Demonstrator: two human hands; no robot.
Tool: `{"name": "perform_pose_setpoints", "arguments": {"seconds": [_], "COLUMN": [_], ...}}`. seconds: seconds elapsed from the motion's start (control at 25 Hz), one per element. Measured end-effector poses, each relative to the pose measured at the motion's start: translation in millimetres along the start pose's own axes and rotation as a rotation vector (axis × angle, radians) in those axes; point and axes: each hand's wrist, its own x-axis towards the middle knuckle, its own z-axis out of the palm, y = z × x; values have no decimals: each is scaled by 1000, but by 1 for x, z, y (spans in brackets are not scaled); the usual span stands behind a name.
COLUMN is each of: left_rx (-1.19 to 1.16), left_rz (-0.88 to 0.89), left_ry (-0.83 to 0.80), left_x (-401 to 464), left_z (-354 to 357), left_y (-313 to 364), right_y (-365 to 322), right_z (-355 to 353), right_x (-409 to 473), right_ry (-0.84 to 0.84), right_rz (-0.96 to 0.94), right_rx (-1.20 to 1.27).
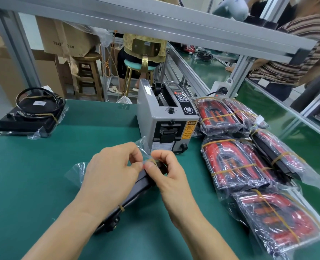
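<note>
A flat black device in a clear plastic bag lies tilted on the green table mat in front of me. A rubber band crosses its near end. My left hand lies over the device and pinches the bag's film at its far end. My right hand pinches the same film right beside it, the thumbs almost touching. Most of the device's middle is hidden under my left hand.
A grey tape dispenser machine stands just beyond my hands. Several bagged red-and-black packs are stacked to the right. A bagged black unit with a coiled cable sits at the far left. People work behind the aluminium frame.
</note>
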Motion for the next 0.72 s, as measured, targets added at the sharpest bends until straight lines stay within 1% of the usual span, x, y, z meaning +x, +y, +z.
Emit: {"name": "perform_pose_setpoints", "arguments": {"seconds": [0.12,0.16,0.24,0.28,0.32,0.36,0.4,0.44,0.48,0.56,0.6,0.64,0.72], "left_rx": [23,17,50,147,316,469,537,489,288,-294,-508,-653,-841], "left_rz": [14,37,82,105,158,206,238,231,193,111,101,112,117], "left_ry": [1,0,-84,-151,-206,-222,-213,-200,-179,-185,-210,-229,-228], "left_x": [2,1,-4,-7,-9,-10,-9,-7,-5,-6,-8,-12,-18], "left_z": [-2,-3,-7,-8,-9,-11,-14,-20,-26,-31,-29,-23,-10], "left_y": [-1,-1,0,1,-1,-5,-10,-16,-23,-39,-45,-51,-58], "right_y": [0,0,0,1,3,7,10,12,12,9,5,-2,-20], "right_z": [-3,-6,-7,-7,-9,-13,-19,-27,-34,-44,-46,-48,-49], "right_x": [0,3,10,12,12,11,8,5,1,-1,0,0,2], "right_ry": [-64,-74,-84,-101,-124,-148,-170,-197,-223,-233,-213,-182,-124], "right_rz": [13,27,89,117,123,112,98,84,68,19,-19,-71,-201], "right_rx": [14,65,216,290,337,348,316,241,143,15,8,5,-57]}}
